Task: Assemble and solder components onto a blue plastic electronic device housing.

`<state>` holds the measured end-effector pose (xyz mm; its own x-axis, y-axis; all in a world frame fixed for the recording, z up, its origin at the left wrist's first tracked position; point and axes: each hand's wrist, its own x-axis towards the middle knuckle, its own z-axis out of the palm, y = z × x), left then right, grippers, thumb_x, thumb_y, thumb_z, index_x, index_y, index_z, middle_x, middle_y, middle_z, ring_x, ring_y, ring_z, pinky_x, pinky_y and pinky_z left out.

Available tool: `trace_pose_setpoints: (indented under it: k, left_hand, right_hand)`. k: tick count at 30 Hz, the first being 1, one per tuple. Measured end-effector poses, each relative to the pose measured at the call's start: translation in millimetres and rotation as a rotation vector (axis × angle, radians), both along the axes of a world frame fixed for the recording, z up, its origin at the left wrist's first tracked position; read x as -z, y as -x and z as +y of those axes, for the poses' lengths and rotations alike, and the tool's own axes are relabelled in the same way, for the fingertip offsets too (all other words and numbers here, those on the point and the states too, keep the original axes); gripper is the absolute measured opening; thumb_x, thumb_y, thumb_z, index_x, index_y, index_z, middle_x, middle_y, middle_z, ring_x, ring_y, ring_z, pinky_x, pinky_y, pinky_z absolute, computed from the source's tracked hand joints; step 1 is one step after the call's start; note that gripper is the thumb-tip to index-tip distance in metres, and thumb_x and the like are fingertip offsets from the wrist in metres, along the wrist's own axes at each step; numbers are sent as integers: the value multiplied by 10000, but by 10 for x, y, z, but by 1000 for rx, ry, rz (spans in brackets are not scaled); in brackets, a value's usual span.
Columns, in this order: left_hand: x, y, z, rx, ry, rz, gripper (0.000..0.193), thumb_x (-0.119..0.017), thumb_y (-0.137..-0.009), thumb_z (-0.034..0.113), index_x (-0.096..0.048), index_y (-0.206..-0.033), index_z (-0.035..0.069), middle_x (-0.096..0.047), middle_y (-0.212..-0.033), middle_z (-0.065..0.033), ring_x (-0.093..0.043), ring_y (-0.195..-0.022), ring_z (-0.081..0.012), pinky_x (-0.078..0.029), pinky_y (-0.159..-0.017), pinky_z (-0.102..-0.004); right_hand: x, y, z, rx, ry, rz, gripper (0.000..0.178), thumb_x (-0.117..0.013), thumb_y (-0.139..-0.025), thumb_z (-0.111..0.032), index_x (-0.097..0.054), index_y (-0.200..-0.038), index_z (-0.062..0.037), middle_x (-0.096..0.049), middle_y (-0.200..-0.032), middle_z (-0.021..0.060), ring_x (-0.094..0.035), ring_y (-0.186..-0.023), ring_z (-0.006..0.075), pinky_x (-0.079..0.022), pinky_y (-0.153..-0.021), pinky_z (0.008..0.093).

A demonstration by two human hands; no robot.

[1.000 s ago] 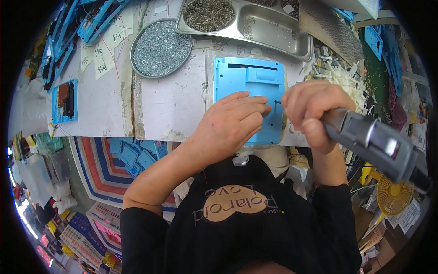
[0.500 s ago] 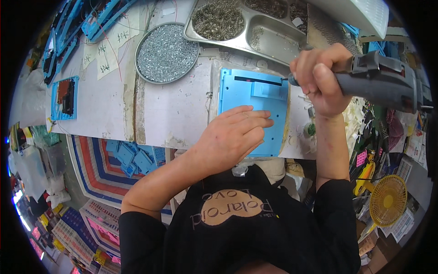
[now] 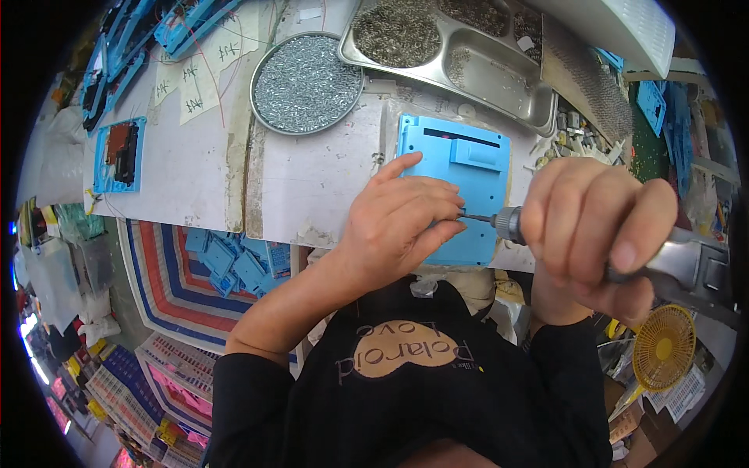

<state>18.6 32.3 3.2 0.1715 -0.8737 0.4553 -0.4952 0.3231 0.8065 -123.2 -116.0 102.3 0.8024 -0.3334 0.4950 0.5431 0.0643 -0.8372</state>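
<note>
Blue plastic as a slotted panel (image 3: 477, 184), lying flat near the front edge of the white table (image 3: 312, 175), partly under the left hand (image 3: 406, 210), with fingers curved loosely by the bit (image 3: 477, 218), though not possible to tell whether pinching something. Gripping the grey power screwdriver (image 3: 690, 269) tightly in the right hand (image 3: 597, 226), seemingly at the step of driving a screw, so calling next for a straight bit and a steady panel. Farther out, to be seen also: round dish (image 3: 300, 132) of small metal pieces (image 3: 307, 82), steel tray (image 3: 509, 80).

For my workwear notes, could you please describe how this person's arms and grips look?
Black sleeves end near the elbows, leaving the forearms bare. The left grip and right grip are human hands, both ungloved.
</note>
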Motion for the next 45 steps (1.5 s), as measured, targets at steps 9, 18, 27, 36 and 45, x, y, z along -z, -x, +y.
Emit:
trace_pose_setpoints:
  k: [9, 18, 27, 36, 45]
  left_hand:
    - [62, -125, 113, -69, 20, 9, 192, -830, -769, 32, -720, -913, 92, -774, -930, -58, -750, -964, -216, -370, -1158, -516]
    - [8, -696, -33, -295, 67, -216, 248, -854, -756, 131, -722, -959, 77, -728, -1059, -58, -678, -1044, -251, -380, -1098, -561]
    - [308, -1396, -119, -620, -277, -630, 84, -794, -822, 229, -798, -850, 150, -675, -1072, 5, -547, -1109, -259, -319, -1069, -576]
    - [333, -1371, -100, -624, -154, -559, 70, -775, -839, 224, -794, -847, 157, -705, -870, 12, -615, -919, -223, -381, -927, -473]
    - [257, -799, 65, -436, -15, -235, 117, -803, -780, 109, -716, -855, 132, -678, -871, 3, -616, -843, -208, -382, -824, -385]
  right_hand:
    - [76, -210, 145, 36, 2, 24, 241, -688, -991, -341, -551, -1046, -151, -558, -612, -78, -524, -487, 59, -429, -490, 238]
    - [139, -526, -40, 52, 50, -15, 170, -547, -1034, -275, -558, -1125, -131, -504, -636, -70, -480, -555, 80, -418, -621, 293]
    - [525, -887, -211, 190, 38, -17, 127, -538, -1009, -144, -560, -1082, -43, -473, -629, 5, -450, -534, 115, -414, -586, 326]
    - [657, -976, -100, 293, 29, 58, 91, -629, -960, -51, -545, -933, -31, -543, -640, 28, -480, -499, 106, -411, -488, 276]
    - [343, -799, -93, 42, -54, 30, 186, -609, -988, -140, -459, -890, -90, -463, -585, 1, -428, -512, 108, -398, -550, 311]
